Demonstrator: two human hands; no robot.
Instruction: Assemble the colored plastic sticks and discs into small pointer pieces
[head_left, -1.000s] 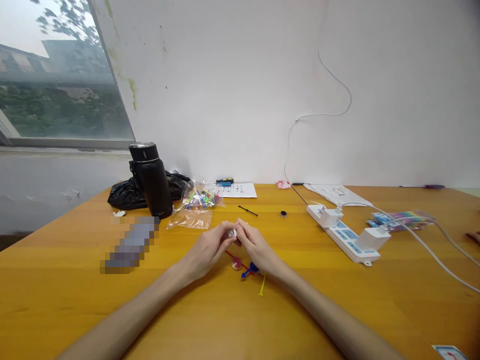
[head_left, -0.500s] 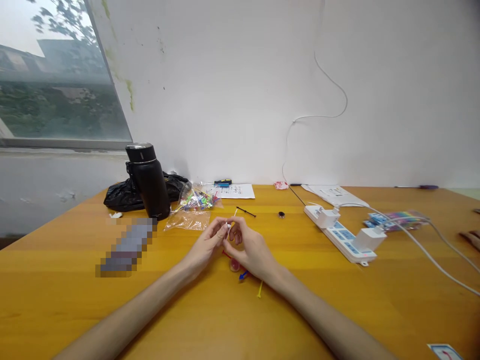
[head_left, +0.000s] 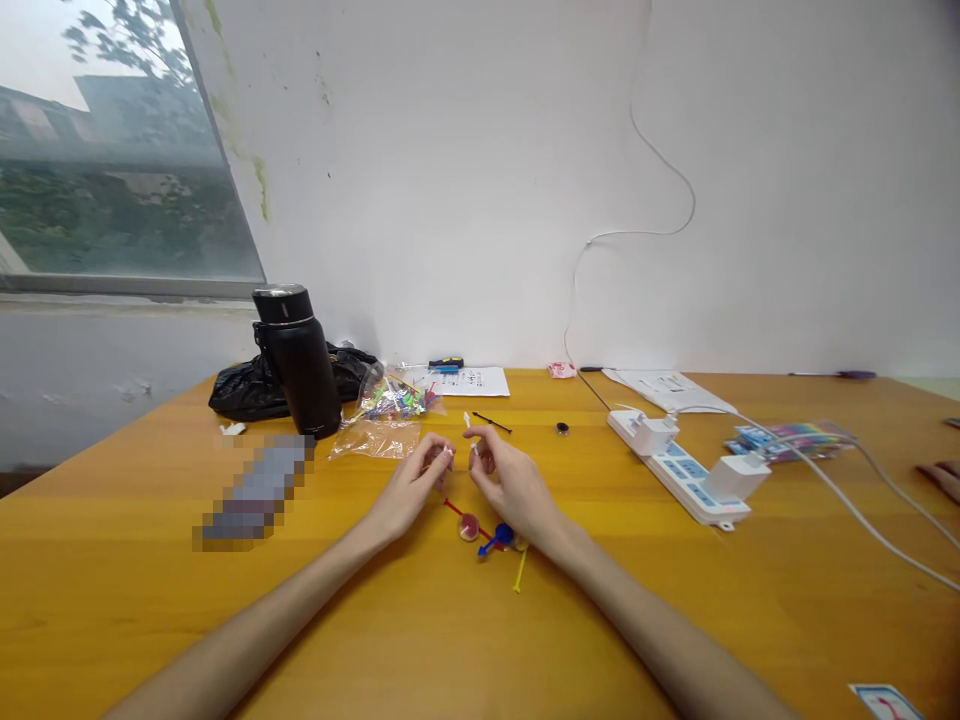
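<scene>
Both my hands hover just above the yellow wooden table (head_left: 150,600), a small gap between them. My right hand (head_left: 510,485) pinches a thin white stick (head_left: 470,428) that points up and away. My left hand (head_left: 412,485) has its fingertips pressed on a small clear round piece (head_left: 442,456). On the table right below lie a red stick with a clear pink ball (head_left: 468,524), a blue stick with a ball (head_left: 498,538) and a yellow stick (head_left: 520,573).
A clear bag of coloured sticks (head_left: 386,415) lies behind my hands, beside a black flask (head_left: 298,362) and a black bag (head_left: 247,390). A white power strip (head_left: 682,468) with chargers and cables sits at right. Another person's hand (head_left: 941,475) shows at the right edge.
My hands were joined on one small piece; they have drawn apart, the white stick going with the right hand and the round piece staying in the left.
</scene>
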